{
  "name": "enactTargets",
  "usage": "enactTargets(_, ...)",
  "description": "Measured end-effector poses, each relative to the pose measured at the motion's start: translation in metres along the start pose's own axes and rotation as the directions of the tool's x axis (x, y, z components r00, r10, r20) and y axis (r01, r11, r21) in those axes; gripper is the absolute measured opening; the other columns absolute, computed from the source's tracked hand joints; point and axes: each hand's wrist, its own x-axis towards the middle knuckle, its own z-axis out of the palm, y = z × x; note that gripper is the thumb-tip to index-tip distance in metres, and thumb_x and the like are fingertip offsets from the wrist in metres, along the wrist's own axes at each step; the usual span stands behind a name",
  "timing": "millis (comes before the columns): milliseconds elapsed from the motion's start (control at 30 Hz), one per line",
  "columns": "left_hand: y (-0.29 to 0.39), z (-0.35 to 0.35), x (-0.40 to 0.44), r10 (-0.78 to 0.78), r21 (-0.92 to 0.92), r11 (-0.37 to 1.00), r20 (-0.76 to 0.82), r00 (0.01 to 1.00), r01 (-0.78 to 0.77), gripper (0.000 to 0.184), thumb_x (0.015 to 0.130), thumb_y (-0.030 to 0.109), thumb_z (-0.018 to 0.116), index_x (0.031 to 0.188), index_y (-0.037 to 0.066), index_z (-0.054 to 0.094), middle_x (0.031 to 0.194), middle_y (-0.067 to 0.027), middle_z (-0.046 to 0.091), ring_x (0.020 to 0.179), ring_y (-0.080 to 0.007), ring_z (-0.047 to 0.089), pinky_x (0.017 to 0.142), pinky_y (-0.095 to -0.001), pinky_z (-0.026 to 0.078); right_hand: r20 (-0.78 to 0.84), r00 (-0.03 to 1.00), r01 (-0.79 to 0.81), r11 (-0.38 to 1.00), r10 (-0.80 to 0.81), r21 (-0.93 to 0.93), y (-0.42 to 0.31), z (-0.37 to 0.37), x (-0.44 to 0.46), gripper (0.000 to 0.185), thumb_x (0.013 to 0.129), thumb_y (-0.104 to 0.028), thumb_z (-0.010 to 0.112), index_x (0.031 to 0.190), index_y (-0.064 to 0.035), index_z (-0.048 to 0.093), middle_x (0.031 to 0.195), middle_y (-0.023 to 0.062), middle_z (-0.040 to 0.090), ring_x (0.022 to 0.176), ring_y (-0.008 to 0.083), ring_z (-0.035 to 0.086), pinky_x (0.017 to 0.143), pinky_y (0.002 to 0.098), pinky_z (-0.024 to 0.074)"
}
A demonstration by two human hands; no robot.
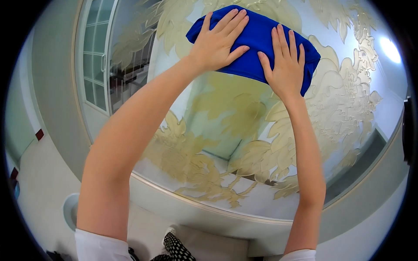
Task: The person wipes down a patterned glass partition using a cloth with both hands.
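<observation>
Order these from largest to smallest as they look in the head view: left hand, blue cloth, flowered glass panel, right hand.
1. Flowered glass panel
2. Blue cloth
3. Left hand and right hand: too alike to rank.

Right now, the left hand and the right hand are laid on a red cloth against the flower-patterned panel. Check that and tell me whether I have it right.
Not quite: the cloth is blue, not red, as the head view shows. The left hand and the right hand are indeed laid on it against the flower-patterned panel.
</observation>
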Motion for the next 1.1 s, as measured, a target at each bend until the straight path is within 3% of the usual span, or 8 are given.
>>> enactTargets(333,0.003,-0.013,-0.043,-0.002,-0.042,0.999,0.096,0.995,0.006,0.068,0.089,0.043,0.054,0.145,0.008,0.037,0.153,-0.0080,0.034,0.140,-0.0267,0.031,0.112,-0.0571,0.017,0.097,0.995,0.023,0.998,-0.028,0.051,-0.030,0.001,-0.019,0.063,0.092,-0.044,0.053,0.145,-0.0119,0.039,0.152,0.0022,0.036,0.141,0.0257,0.030,0.112,0.0503,0.0241)
enactTargets(567,0.015,-0.007,-0.061,-0.203,-0.018,0.979,0.061,0.977,0.204,0.076,0.083,0.046,0.057,0.143,0.004,0.038,0.153,-0.0114,0.033,0.141,-0.0260,0.029,0.108,-0.0621,0.017,0.174,0.978,0.101,0.991,-0.115,0.091,-0.029,0.000,-0.010,0.066,0.090,-0.042,0.055,0.146,-0.0128,0.037,0.154,0.0002,0.032,0.142,0.0236,0.028,0.114,0.0498,0.0205)
enactTargets(667,0.019,-0.005,-0.062,-0.204,-0.020,0.978,0.100,0.974,0.207,0.077,0.084,0.046,0.057,0.145,0.004,0.035,0.154,-0.0119,0.030,0.143,-0.0268,0.026,0.109,-0.0618,0.016,0.187,0.972,0.128,0.987,-0.144,0.096,-0.023,0.002,-0.009,0.066,0.090,-0.042,0.055,0.146,-0.0127,0.036,0.154,0.0002,0.031,0.142,0.0237,0.027,0.114,0.0495,0.0192)
enactTargets(700,0.020,-0.003,-0.064,-0.194,-0.037,0.979,0.105,0.975,0.198,0.077,0.084,0.044,0.056,0.145,0.003,0.034,0.154,-0.0140,0.030,0.142,-0.0305,0.027,0.109,-0.0613,0.015,0.208,0.965,0.141,0.985,-0.158,0.096,-0.021,0.003,-0.010,0.066,0.090,-0.041,0.055,0.147,-0.0126,0.036,0.154,0.0003,0.031,0.142,0.0239,0.027,0.115,0.0494,0.0186)
enactTargets(1100,0.016,0.005,-0.068,-0.118,-0.080,0.988,0.134,0.984,0.129,0.070,0.090,0.043,0.052,0.146,0.004,0.033,0.155,-0.0108,0.028,0.144,-0.0272,0.024,0.112,-0.0596,0.013,0.196,0.959,0.190,0.977,-0.205,0.096,-0.016,0.014,-0.013,0.064,0.091,-0.040,0.054,0.146,-0.0120,0.038,0.154,0.0017,0.032,0.142,0.0245,0.027,0.116,0.0478,0.0172)
